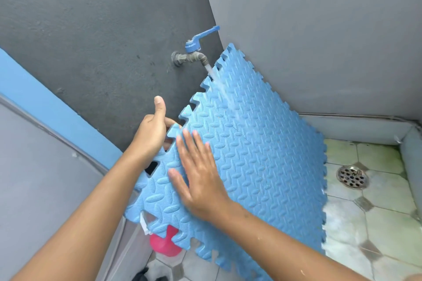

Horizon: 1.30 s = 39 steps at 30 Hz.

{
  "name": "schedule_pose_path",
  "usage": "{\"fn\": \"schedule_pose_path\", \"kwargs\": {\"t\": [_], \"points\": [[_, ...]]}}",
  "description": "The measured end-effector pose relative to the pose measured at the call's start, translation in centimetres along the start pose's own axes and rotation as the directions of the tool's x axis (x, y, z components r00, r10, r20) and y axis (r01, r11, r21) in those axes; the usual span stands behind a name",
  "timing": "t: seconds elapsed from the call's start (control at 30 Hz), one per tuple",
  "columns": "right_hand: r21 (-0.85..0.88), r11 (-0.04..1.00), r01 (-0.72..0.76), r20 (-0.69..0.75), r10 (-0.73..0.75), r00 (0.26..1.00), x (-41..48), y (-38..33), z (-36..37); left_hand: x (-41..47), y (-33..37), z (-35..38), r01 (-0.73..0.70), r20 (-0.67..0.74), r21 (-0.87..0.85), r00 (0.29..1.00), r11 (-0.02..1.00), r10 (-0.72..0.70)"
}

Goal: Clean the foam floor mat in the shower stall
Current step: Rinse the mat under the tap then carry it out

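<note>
Left grip holds mat by its left edge — mat slants rightward

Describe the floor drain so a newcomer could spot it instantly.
Start at the tiled shower floor at lower right, just right of the blue foam mat. The drain is a round metal grate with punched holes, the only metal disc among pale tiles and dark diamond insets.
</note>
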State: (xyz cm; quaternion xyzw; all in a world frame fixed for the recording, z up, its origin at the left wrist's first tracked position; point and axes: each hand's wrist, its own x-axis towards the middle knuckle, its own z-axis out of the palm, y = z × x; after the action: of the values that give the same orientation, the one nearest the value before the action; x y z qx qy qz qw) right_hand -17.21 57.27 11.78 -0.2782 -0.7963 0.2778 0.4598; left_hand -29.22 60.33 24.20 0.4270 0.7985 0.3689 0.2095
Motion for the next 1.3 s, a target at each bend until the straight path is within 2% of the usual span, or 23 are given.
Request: {"fn": "schedule_pose_path", "kwargs": {"t": [0.07,0.13,0.17,0.23,0.27,0.3,0.33,0.43,0.53,0.6,0.67,0.7,0.77,0.8,0.83,0.9,0.93,0.97,1.0,1.03,1.17,1.23,1.3], "points": [[-0.024,0.999,0.025,0.005,-0.025,1.0,-2.1,3.4,-0.5,0.0,-0.5,0.0,-0.019,0.028,0.021,0.999,1.0,0.018],[-0.048,0.984,-0.173,-0.043,0.171,0.984,-1.8,8.9,-1.4,-0.1,-0.7,0.0,-0.027,0.031,0.045,0.999,0.999,0.025],[-0.034,0.936,-0.349,-0.079,0.346,0.935,-1.2,11.8,-1.9,-0.1,-0.7,0.0,-0.032,0.024,0.064,0.999,0.997,0.031],[0.047,0.715,-0.697,-0.127,0.697,0.706,0.6,16.8,-3.3,-0.2,-0.4,0.2,-0.034,0.007,0.084,0.999,0.996,0.033],[0.079,0.598,-0.798,-0.125,0.8,0.587,1.7,18.1,-3.9,-0.2,-0.4,0.2,-0.036,0.0,0.087,0.999,0.996,0.036],[0.092,0.536,-0.839,-0.114,0.843,0.526,3.1,18.3,-4.2,-0.1,-0.5,0.3,-0.041,-0.003,0.097,0.999,0.994,0.041],[0.09,0.549,-0.831,-0.108,0.835,0.54,4.5,17.3,-4.0,0.0,-0.5,0.4,-0.048,-0.01,0.108,0.999,0.993,0.05],[0.11,0.792,-0.601,-0.114,0.611,0.784,7.3,10.1,-2.0,0.2,-0.8,0.5,-0.053,-0.009,0.129,0.998,0.99,0.055],[0.024,0.934,-0.356,-0.073,0.357,0.931,5.0,1.2,0.7,0.3,-1.2,0.5,-0.083,-0.019,0.151,0.996,0.985,0.086],[-0.021,0.985,-0.173,-0.04,0.172,0.984,0.7,-2.4,2.1,0.4,-1.6,0.5,-0.137,-0.026,0.196,0.989,0.971,0.144],[-0.051,0.997,-0.054,0.001,0.054,0.999,-4.4,-1.9,3.2,0.0,-2.0,0.7,-0.182,-0.014,0.265,0.981,0.947,0.193],[-0.058,0.997,-0.056,0.007,0.057,0.998,-6.9,0.0,3.4,-0.2,-2.1,0.8,-0.217,0.007,0.311,0.974,0.925,0.226],[-0.087,0.972,-0.219,-0.022,0.218,0.976,-11.4,5.7,3.0,-0.6,-2.5,1.0,-0.289,0.06,0.379,0.956,0.879,0.288],[-0.102,0.925,-0.366,-0.062,0.361,0.931,-13.4,9.2,2.3,-0.8,-2.6,1.0,-0.306,0.069,0.39,0.95,0.868,0.304],[-0.096,0.84,-0.535,-0.103,0.526,0.844,-15.2,12.5,1.2,-0.9,-2.7,1.0,-0.309,0.072,0.395,0.949,0.865,0.306],[-0.029,0.574,-0.818,-0.165,0.805,0.57,-17.4,17.8,-1.4,-1.0,-2.8,1.0,-0.303,0.064,0.391,0.951,0.869,0.303],[0.002,0.456,-0.89,-0.183,0.875,0.448,-17.5,19.3,-2.3,-1.0,-2.9,1.0,-0.301,0.058,0.388,0.951,0.871,0.303],[0.011,0.388,-0.922,-0.19,0.906,0.379,-16.8,19.8,-2.9,-1.0,-2.8,1.0,-0.303,0.054,0.388,0.95,0.87,0.307],[0.01,0.376,-0.927,-0.189,0.911,0.367,-15.6,19.6,-3.1,-0.9,-2.7,1.0,-0.308,0.052,0.392,0.948,0.867,0.313],[0.013,0.415,-0.91,-0.181,0.896,0.406,-13.7,18.7,-2.8,-0.8,-2.7,0.9,-0.314,0.053,0.398,0.946,0.862,0.32],[0.036,0.757,-0.652,-0.123,0.651,0.749,-4.5,12.7,-0.6,-0.7,-2.3,0.7,-0.283,0.075,0.45,0.957,0.847,0.28],[0.069,0.851,-0.521,-0.088,0.525,0.846,-0.4,9.7,-0.1,-0.8,-1.8,0.9,-0.235,0.106,0.511,0.972,0.827,0.21],[0.112,0.893,-0.437,-0.072,0.446,0.892,2.0,8.1,0.2,-0.5,-1.3,1.0,-0.194,0.139,0.569,0.98,0.799,0.139]]}}
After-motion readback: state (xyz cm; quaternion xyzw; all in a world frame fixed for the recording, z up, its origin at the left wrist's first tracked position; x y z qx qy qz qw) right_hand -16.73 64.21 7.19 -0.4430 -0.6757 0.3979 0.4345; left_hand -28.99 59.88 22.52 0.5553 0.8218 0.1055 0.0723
